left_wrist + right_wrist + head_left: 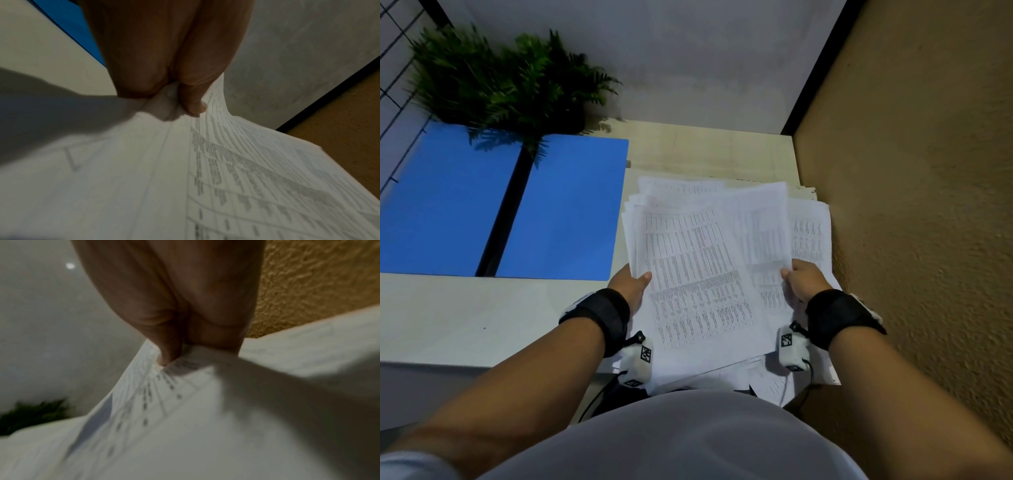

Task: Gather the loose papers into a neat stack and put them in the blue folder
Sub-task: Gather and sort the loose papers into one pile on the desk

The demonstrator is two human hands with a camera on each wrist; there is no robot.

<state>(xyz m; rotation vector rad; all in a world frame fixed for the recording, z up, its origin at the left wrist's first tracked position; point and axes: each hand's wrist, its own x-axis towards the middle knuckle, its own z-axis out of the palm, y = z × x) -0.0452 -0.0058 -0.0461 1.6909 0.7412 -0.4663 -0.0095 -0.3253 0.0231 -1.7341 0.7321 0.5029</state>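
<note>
A fanned, uneven pile of printed white papers (698,270) is held over the right end of the pale desk (465,315). My left hand (631,282) pinches the pile's left edge, thumb on top; the left wrist view shows the thumb pressing the papers (246,170). My right hand (803,277) pinches the pile's right side, and the right wrist view shows its thumb on the papers (185,426). More sheets lie under and right of the held ones. The blue folder (561,209) lies open and flat at the left, its black spine between two blue covers.
A green fern plant (500,78) stands behind the folder against the grey wall. A textured tan wall (921,205) runs close along the desk's right side. The desk's front edge is near my body.
</note>
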